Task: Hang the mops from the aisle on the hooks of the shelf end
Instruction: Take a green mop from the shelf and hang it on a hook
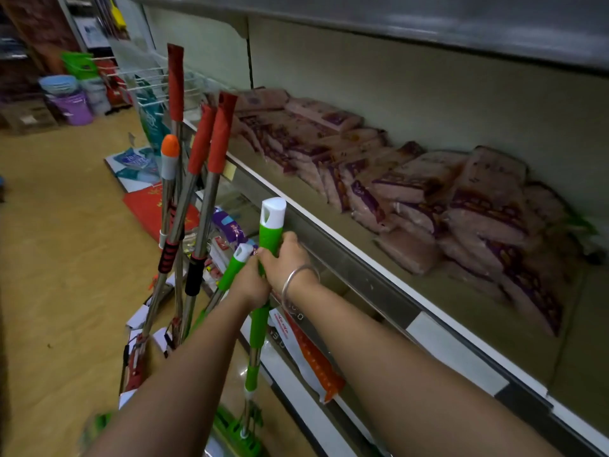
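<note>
Several mops lean against the shelf front in the aisle. My right hand (286, 258) grips the taller green-handled mop (271, 225) just below its white cap. My left hand (251, 282) grips the shorter green-handled mop (234, 268) beside it. The green mop head (235, 430) rests on the floor below. To the left stand several red-handled mops (220, 136) with steel poles, and one with an orange tip (170, 150). White wire hooks (145, 81) stick out at the far shelf end.
The shelf (356, 258) on the right holds pink and purple packs (412, 192). Red and blue packages (145, 179) lie on the tan floor by the mops. Buckets (74, 103) and a green basket (79, 64) stand at the aisle's far end.
</note>
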`<state>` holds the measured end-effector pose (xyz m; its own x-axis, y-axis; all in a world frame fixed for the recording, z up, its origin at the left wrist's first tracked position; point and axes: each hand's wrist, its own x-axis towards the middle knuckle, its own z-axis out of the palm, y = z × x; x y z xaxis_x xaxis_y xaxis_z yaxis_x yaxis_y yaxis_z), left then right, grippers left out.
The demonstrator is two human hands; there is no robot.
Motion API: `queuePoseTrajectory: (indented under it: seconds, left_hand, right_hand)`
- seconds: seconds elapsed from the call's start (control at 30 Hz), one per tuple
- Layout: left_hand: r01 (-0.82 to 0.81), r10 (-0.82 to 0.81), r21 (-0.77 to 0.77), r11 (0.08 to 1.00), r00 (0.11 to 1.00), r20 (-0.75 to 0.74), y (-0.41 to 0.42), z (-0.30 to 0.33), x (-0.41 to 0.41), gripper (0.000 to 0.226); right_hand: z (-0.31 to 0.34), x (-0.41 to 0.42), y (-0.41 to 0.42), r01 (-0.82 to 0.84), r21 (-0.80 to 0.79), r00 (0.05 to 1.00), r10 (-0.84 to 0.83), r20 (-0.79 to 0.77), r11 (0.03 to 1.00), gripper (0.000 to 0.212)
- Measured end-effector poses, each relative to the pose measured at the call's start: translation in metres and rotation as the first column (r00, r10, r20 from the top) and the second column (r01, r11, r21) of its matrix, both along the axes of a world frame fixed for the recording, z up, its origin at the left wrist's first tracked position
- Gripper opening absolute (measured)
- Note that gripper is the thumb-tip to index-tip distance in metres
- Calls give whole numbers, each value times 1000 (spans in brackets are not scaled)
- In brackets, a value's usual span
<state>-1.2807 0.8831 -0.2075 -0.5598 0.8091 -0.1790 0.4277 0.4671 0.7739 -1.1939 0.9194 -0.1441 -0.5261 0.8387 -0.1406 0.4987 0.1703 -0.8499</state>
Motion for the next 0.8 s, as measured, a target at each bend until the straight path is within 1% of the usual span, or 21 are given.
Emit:
queuePoseTrajectory:
  seconds: [0.17,0.23,0.33,0.4,0.5,0.53,0.63,0.73,0.8]
  left_hand:
    - [-45,46,12,999,996,-77,-6,-16,5,43]
    - [-45,44,-9,999,996,-84,-13,-20,6,49]
    - [-14,3,-98,995,994,-107,-26,-22,9,44]
    - [-19,6,-119,993,994,-112,-34,-22,6,41]
    - [-18,-1,-143,990,992,-130,-48,-21,0,45]
    - [-11,-11,-169,986,992,-129,-55,-21,-1,41]
    - [-5,-23,-256,967,994,-107,-79,-18,-4,16]
    - [4,-52,-275,961,985,-167,-106,-9,-6,23]
    - [-11,-36,-234,972,980,-196,-126,2,-8,21]
  right_hand:
    - [-8,-8,-3,92,21,994,-91,-58,996,37]
    - [-9,-9,-3,86,28,995,-84,-54,996,40]
    - [-8,-9,-4,-19,85,999,15,41,996,47]
    - [-6,-10,-7,-85,123,993,74,91,989,47]
    - [-2,-10,-19,-167,163,979,143,147,972,49]
    - [-2,-10,-25,-193,179,973,165,160,965,50]
    - [-1,-12,-45,-261,213,960,229,163,942,55]
    - [5,-14,-67,-327,262,943,298,147,908,57]
    - [17,-15,-82,-381,317,924,351,149,869,52]
